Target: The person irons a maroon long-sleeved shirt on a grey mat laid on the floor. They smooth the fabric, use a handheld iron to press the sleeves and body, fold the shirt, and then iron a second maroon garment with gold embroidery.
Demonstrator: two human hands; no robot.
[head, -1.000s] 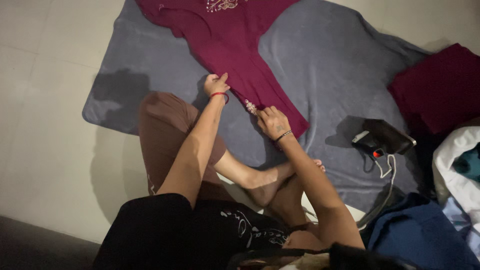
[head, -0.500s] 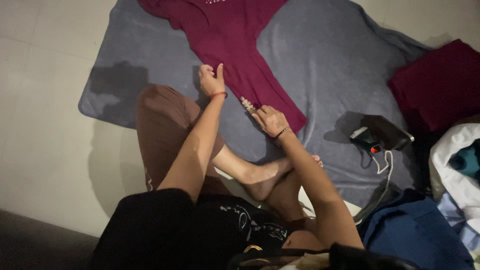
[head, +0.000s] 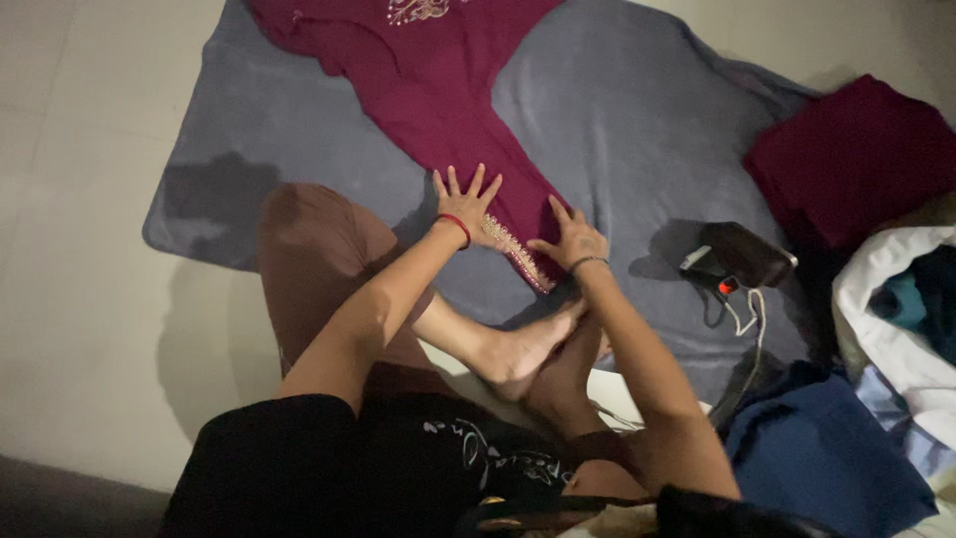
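Nearest to me I see my own crossed legs in brown trousers point(head: 319, 269), seated at the near edge of the grey fleece blanket point(head: 617, 130) spread on the pale tiled floor point(head: 80, 299). Just beyond my knees, my left hand point(head: 466, 202) lies flat with its fingers spread wide, palm down on the magenta embroidered garment point(head: 438, 90), gripping nothing. My right hand point(head: 570, 239) is also open and pressed flat on the garment's near hem, beside the gold trim point(head: 518, 254). Both hands rest on the hem end; the garment's long axis runs away from me toward the blanket's far-left corner, so the rest of the cloth lies ahead of the left hand. To the right, near the blanket's right edge, sits a black electric iron point(head: 737, 261) with its white cord. Beyond that lies a folded dark red cloth point(head: 856, 149), with a pile of blue and white clothes point(head: 876, 399) nearer.
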